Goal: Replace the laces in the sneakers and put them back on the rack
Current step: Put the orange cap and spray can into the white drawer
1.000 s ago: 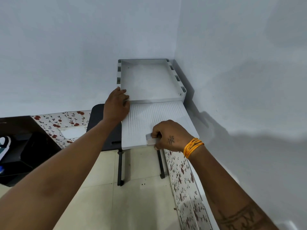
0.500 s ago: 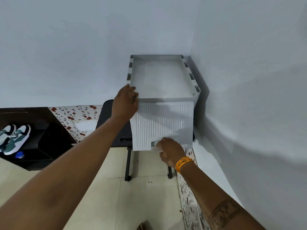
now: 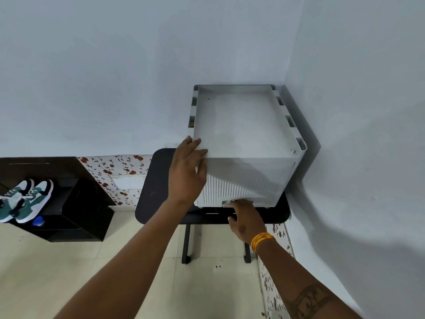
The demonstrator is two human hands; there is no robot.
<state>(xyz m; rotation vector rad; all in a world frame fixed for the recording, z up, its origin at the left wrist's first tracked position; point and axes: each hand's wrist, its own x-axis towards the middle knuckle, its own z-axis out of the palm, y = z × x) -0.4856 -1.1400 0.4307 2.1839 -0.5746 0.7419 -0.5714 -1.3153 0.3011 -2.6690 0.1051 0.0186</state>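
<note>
On the black table [image 3: 158,180], both hands' fingers on the white box [image 3: 243,139], left [image 3: 187,171] straight, right [image 3: 246,217] unclear; sneakers [image 3: 23,199] apart.

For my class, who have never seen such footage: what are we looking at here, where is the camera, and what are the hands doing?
The camera sits on a person's head, looking forward and down, so both bare arms reach into view. A white box stands on a black table in a room corner. The left hand rests on the box's front left corner. The right hand has its fingers at the handle notch under the ribbed flap. A pair of sneakers sits on a dark rack at left.
</note>
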